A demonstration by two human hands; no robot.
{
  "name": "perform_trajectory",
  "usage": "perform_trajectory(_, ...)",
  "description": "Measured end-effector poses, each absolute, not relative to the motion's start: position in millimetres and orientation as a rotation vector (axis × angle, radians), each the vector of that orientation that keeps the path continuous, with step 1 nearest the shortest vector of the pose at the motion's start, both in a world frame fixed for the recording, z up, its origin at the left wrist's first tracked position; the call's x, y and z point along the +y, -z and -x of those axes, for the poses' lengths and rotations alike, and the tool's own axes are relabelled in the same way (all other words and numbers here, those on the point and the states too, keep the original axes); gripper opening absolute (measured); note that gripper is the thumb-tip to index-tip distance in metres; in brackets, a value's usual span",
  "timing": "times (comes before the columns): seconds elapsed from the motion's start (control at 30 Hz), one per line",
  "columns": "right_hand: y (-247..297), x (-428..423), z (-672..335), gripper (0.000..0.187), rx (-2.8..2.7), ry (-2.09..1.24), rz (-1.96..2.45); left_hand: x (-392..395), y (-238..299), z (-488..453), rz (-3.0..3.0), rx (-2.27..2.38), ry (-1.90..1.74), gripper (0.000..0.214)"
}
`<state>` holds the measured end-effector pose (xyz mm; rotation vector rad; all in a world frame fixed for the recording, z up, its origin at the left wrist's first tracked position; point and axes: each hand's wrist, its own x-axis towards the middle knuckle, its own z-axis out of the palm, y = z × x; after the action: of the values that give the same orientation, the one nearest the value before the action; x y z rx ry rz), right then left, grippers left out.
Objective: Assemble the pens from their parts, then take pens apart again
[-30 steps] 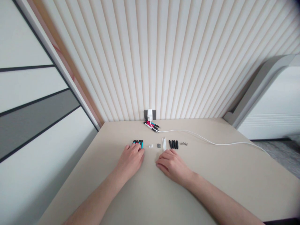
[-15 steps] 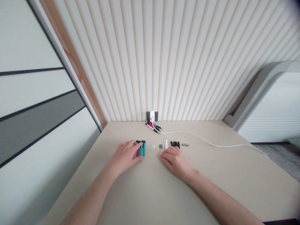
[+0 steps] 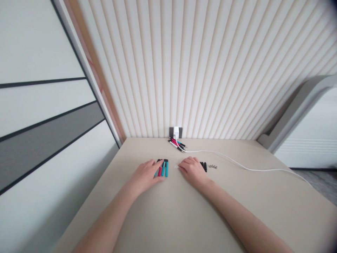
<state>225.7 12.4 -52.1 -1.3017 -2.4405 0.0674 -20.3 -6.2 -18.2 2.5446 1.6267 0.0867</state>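
Observation:
My left hand (image 3: 145, 175) rests at the left side of a row of pen barrels (image 3: 166, 169), teal and red with black tops. Its thumb and fingers are apart, the index finger lying over the black tops and the thumb near the lower ends; the hand covers part of the leftmost barrel. My right hand (image 3: 193, 170) is low over the table, fingers bent and drawn together. Its fingertips are beside the small white pieces (image 3: 176, 166); whatever they pinch, if anything, is hidden. Black grips (image 3: 205, 166) show partly past its knuckles.
Small metal pieces (image 3: 213, 167) lie right of the grips. Several assembled-looking pens (image 3: 177, 143) lie at the back by a white charger (image 3: 176, 132) in a wall socket. Its white cable (image 3: 238, 165) runs rightward across the table (image 3: 163, 218).
My right hand has moved left and away from me, now covering the grey pieces and white tubes. My left hand stays by the barrels. The whole view has shifted slightly.

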Motion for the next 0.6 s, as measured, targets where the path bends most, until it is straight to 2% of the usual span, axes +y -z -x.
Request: perform_trajectory(0.6, 41, 1, -247, 0.021, -2.324, -0.147, 1.437, 1, 19, 25, -2.488, 1.529, -0.059, 0.038)
